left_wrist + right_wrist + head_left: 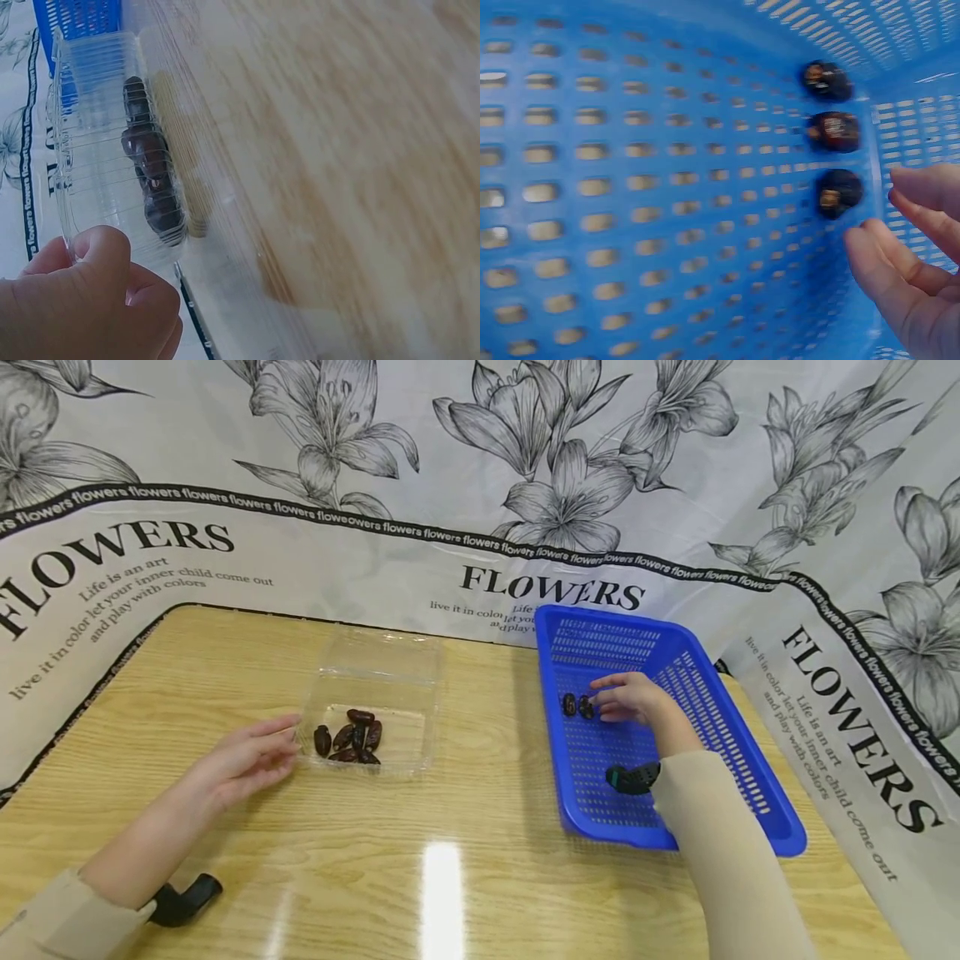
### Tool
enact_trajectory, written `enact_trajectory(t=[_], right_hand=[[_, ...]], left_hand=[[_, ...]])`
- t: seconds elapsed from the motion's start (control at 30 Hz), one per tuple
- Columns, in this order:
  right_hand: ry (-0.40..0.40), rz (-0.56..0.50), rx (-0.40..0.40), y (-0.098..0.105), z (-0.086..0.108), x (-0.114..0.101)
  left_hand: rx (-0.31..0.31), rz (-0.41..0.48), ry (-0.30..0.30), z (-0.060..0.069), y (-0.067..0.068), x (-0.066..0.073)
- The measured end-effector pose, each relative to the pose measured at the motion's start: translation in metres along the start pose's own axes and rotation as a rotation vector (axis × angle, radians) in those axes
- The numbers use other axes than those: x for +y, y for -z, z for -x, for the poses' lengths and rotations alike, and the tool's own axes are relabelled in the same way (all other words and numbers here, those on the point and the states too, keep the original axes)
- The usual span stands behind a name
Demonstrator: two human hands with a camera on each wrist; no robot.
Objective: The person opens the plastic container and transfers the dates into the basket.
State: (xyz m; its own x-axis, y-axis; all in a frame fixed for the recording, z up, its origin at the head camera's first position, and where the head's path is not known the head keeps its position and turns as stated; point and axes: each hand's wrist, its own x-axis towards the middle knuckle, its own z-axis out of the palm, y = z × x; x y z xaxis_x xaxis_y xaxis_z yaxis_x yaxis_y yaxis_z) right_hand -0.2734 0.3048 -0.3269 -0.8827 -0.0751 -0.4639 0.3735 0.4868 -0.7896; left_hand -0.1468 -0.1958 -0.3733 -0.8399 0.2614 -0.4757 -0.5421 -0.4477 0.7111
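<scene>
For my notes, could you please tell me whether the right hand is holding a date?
No, in the right wrist view the right hand has nothing between its fingers, and three dates lie in the blue basket.

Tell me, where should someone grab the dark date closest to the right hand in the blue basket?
I'd pinch that date across its middle, coming from above: it looks oblong, the blue basket is open on top, and the neighbouring date sits close on one side.
</scene>
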Motion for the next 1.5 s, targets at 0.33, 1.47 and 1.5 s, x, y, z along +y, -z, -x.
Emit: enact_trajectory(t=[0.33,1.47,1.5], right_hand=[[0.110,-0.170,-0.039,-0.010,0.015,-0.042],[0.146,-0.166,-0.337,-0.152,0.020,-0.126],[0.143,-0.163,-0.341,-0.157,0.020,-0.125]], left_hand=[[-0.001,-0.007,-0.002,0.000,-0.001,0.003],[0.033,-0.006,-0.016,0.003,-0.006,0.000],[0.031,-0.005,-0.016,0.003,-0.006,-0.001]])
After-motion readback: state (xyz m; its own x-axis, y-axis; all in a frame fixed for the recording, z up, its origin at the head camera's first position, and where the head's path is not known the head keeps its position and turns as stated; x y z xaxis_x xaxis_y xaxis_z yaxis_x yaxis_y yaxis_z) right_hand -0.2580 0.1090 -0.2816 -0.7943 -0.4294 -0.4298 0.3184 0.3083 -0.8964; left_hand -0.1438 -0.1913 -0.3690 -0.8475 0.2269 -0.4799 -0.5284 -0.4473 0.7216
